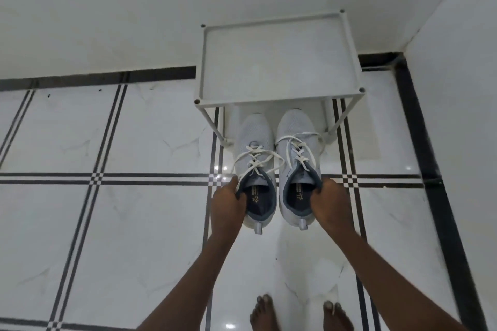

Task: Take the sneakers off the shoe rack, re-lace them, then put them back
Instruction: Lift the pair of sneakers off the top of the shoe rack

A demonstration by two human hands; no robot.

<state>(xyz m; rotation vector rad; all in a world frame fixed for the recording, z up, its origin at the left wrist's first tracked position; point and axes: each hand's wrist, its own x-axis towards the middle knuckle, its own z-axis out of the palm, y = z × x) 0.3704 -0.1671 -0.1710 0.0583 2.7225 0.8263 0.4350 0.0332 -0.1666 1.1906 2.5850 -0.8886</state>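
Two light grey sneakers with dark blue collars and loose white laces point toward the white shoe rack [279, 97]. My left hand [228, 204] grips the collar of the left sneaker [254, 137]. My right hand [332, 203] grips the collar of the right sneaker [295, 126]. The toes of both sneakers reach under the rack's top shelf, over its lower level. The heels stick out in front of the rack. I cannot tell if the soles rest on anything.
The rack stands against the white wall near a corner [403, 54] on the right. The floor is glossy white tile with black stripes [96, 177]. My bare feet [298, 314] stand at the bottom of the view, behind the sneakers.
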